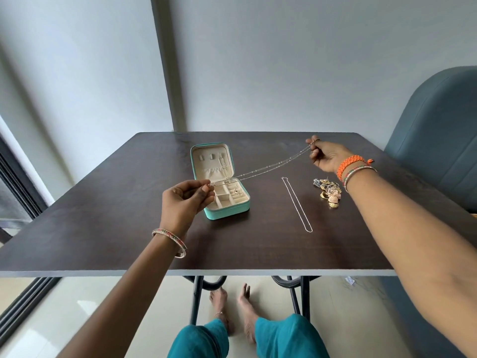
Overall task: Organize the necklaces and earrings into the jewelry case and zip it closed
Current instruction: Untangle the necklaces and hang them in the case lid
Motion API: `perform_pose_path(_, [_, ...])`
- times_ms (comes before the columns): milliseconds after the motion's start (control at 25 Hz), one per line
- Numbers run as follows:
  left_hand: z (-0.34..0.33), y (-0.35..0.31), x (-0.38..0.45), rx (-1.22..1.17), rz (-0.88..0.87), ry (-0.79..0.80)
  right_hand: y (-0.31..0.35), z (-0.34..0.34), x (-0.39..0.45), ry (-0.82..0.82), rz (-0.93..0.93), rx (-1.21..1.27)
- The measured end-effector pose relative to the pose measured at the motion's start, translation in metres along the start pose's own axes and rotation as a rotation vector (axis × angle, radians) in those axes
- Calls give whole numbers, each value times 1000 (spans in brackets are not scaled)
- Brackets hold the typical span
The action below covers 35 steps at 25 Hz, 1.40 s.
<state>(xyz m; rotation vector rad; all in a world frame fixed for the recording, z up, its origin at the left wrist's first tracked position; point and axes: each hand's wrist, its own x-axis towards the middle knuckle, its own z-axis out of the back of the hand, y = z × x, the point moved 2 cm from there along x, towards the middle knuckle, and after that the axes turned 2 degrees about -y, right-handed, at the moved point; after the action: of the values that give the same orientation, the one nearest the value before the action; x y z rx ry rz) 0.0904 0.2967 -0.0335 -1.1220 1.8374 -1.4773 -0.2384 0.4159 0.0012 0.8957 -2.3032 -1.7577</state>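
left hand (186, 200): pinches near end of thin beaded silver necklace (268, 169), pulled taut to untangle, likely.
spare chain (297, 204): right, on dark table (103, 215).
open teal zip case (220, 180): centre, under necklace.
right hand (325, 156): far right, pinches other end.
earring pile (328, 194): right.

Left grip (186, 200) and right grip (325, 156) pinch, spread apart.

No readable text in view

No words, brand marks, numbers or signs can be read on the teal jewelry case (227, 214), the dark surface (129, 228) or the blue chair (433, 140).
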Motion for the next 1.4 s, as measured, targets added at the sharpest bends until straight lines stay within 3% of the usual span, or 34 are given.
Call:
perform_pose_path(120, [3,1,-3,132,-126,0,5,-5,-5,11,-14,184])
perform_pose_path(280, [-3,-2,-16,717,-636,98,8,-13,-14,40,-84,319])
perform_pose_path(400, [-4,3,-24,1102,-1029,304,15,-15,-18,17,-115,237])
perform_pose_path(520, [-7,10,-30,1307,-1198,413,21,-20,-19,89,-78,173])
perform_pose_path(680, [-22,12,-46,1408,-1400,583,27,-23,-12,89,99,-121])
perform_pose_path(840, [-46,22,-60,1409,-1397,768,19,-25,1,44,244,-513])
perform_pose_path(1000, [-68,34,-67,1375,-1376,917,11,-36,21,17,339,-670])
perform_pose_path(1400, [-79,42,-55,1322,-1113,775,-15,-74,63,93,503,-802])
